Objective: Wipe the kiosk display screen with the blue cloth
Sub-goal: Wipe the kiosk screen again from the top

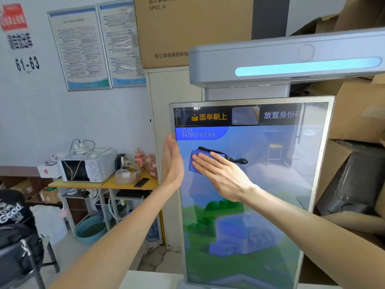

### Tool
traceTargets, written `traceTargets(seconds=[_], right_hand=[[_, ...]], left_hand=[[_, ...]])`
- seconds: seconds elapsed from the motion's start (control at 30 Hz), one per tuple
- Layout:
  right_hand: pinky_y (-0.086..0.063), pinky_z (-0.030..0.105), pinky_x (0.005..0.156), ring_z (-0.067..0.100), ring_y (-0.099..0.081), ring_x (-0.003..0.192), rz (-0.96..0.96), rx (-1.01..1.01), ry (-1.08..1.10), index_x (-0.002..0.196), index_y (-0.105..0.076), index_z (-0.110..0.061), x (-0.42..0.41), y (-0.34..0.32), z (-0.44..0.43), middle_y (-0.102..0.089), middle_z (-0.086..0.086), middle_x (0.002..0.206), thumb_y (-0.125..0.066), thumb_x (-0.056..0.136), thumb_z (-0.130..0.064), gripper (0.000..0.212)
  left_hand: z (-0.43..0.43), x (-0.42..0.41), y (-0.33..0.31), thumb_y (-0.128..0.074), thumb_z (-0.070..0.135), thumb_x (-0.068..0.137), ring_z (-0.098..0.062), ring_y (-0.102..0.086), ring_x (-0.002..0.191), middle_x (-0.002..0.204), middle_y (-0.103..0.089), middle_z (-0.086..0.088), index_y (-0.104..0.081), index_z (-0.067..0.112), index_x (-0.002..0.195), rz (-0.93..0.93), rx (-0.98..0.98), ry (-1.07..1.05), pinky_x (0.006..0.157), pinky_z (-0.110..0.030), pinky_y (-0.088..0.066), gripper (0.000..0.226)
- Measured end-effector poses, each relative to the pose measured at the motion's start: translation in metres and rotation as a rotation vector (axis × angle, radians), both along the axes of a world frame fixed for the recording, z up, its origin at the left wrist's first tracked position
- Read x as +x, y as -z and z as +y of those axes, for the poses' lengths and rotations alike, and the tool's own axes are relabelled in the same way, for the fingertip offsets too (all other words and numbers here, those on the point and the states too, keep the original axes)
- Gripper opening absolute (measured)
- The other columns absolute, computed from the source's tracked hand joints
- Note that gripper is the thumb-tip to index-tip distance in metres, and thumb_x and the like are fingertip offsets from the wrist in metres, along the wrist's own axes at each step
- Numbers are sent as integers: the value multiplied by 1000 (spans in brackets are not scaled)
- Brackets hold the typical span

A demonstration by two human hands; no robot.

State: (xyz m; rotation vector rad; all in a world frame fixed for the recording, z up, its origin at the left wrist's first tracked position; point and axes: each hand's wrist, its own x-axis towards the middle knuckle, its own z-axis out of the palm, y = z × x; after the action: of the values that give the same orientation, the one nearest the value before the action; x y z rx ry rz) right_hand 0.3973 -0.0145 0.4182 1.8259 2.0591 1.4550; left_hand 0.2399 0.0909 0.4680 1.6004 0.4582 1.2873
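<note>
The tall kiosk display screen (260,215) stands upright right of centre, lit with a blue and green picture and a dark bar of characters on top. My right hand (220,174) lies flat on the upper left of the screen and presses the blue cloth (194,161) against the glass with straight fingers. A black cord (229,156) runs over that hand. My left hand (171,161) is held flat and edge-on against the screen's left frame, fingers straight, holding nothing.
A grey scanner head (291,59) with a lit cyan strip overhangs the screen. Cardboard boxes (358,113) are stacked to the right and behind. At the left a yellow table (83,183) carries a white microwave (87,170), a kettle and bottles; a teal basin (91,230) sits on the floor.
</note>
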Motion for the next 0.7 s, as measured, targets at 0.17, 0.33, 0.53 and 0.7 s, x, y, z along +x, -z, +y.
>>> traceTargets(seconds=[0.17,0.33,0.53,0.7], right_hand=[[-11,43,129,23,-15,158,136,119,-11,163,-24,-8,-26,-41,31,-18,7,171,-37,93,-7,71],[-5,40,130,23,-13,159,143,99,-17,163,-23,-8,-40,-31,50,-18,7,171,-32,94,-10,69],[1,41,129,20,1,159,22,-138,6,165,-9,-11,-27,20,33,-1,5,172,-38,100,-13,71],[-15,42,129,22,-19,157,44,25,-27,161,-28,-8,-27,-16,37,-21,7,170,-33,92,-9,69]], left_hand=[[4,-1,3,-21,37,110,-8,-39,141,155,-42,2,-37,19,152,-71,-70,61,120,-30,-27,49],[16,-5,8,-22,37,109,-3,-62,112,126,-67,0,-60,14,129,-116,-140,133,92,-15,-45,49],[24,-14,12,-9,47,107,4,-72,82,85,-77,19,-64,24,108,-68,-196,225,65,-7,-50,61],[35,-11,25,-8,53,105,-10,-58,123,128,-64,4,-58,20,129,-52,-259,230,105,-23,-40,65]])
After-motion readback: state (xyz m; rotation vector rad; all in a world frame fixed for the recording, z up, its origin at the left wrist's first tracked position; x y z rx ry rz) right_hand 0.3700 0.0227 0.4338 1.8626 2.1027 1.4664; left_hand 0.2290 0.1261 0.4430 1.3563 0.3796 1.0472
